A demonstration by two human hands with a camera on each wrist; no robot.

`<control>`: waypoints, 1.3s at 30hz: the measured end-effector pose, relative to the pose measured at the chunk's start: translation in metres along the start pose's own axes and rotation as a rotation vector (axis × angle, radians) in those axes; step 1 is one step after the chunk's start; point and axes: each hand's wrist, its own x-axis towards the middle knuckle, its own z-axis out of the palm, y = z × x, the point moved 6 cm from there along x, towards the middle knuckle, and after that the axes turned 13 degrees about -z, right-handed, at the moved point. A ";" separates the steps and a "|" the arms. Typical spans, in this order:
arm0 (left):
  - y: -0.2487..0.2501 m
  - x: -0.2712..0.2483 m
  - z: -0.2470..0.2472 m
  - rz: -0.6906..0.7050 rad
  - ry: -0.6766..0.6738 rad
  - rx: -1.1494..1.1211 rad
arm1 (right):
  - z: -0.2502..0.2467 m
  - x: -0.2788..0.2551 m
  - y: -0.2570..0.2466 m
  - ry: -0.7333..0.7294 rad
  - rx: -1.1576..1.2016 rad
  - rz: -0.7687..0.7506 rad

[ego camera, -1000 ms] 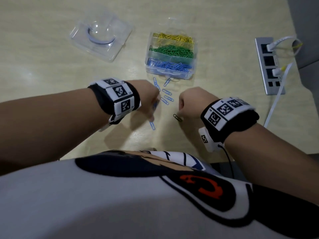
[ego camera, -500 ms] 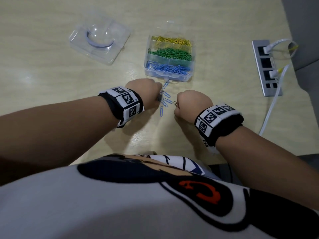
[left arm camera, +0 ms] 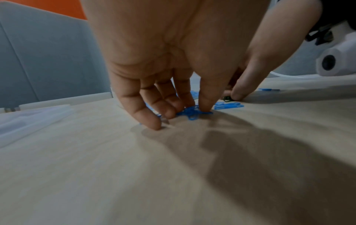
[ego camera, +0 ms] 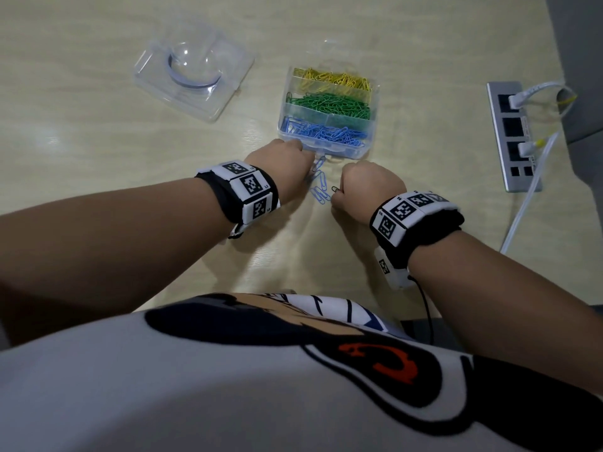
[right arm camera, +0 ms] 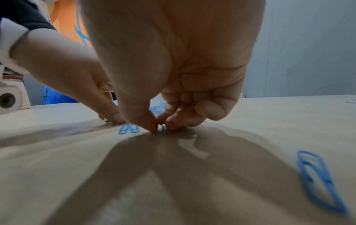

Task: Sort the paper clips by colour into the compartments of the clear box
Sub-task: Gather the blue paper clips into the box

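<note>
The clear box point(ego camera: 372, 125) holds yellow clips point(ego camera: 332, 80) in the far compartment, green clips point(ego camera: 329, 104) in the middle and blue clips point(ego camera: 326, 132) nearest me. Several loose blue clips point(ego camera: 319, 190) lie on the table just in front of it. My left hand point(ego camera: 293, 158) reaches down at the box's near wall. Its thumb and fingers point(left arm camera: 173, 112) pinch a bunch of blue clips point(left arm camera: 192, 111) against the table. My right hand point(ego camera: 365, 187) pinches a dark green clip point(ego camera: 335, 189) point(right arm camera: 160, 130) between thumb and forefinger. One more blue clip point(right arm camera: 319, 179) lies apart.
A clear lid point(ego camera: 192, 73) with a round dome lies at the back left. A grey power strip point(ego camera: 512, 135) with white cables runs along the right edge. The table's near edge is close to my body.
Both hands have moved forward to the box's near wall. The left has swept the blue clips along with it, and the right has carried the dark green clip.
</note>
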 end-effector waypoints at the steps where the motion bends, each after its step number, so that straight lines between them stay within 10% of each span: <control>1: 0.000 0.002 -0.001 0.007 -0.006 0.009 | -0.001 0.001 -0.001 0.007 0.005 -0.014; 17: -0.005 0.005 0.003 -0.019 -0.039 0.029 | -0.079 0.033 0.032 0.702 0.390 0.033; 22: -0.005 -0.003 0.001 0.003 -0.033 -0.067 | -0.073 0.039 0.035 0.605 0.302 0.051; 31: -0.014 -0.001 0.002 -0.034 -0.028 -0.110 | -0.013 0.018 -0.026 0.265 0.156 -0.391; 39: -0.038 -0.006 0.000 -0.277 -0.020 -0.130 | 0.013 0.006 -0.023 0.173 0.024 -0.371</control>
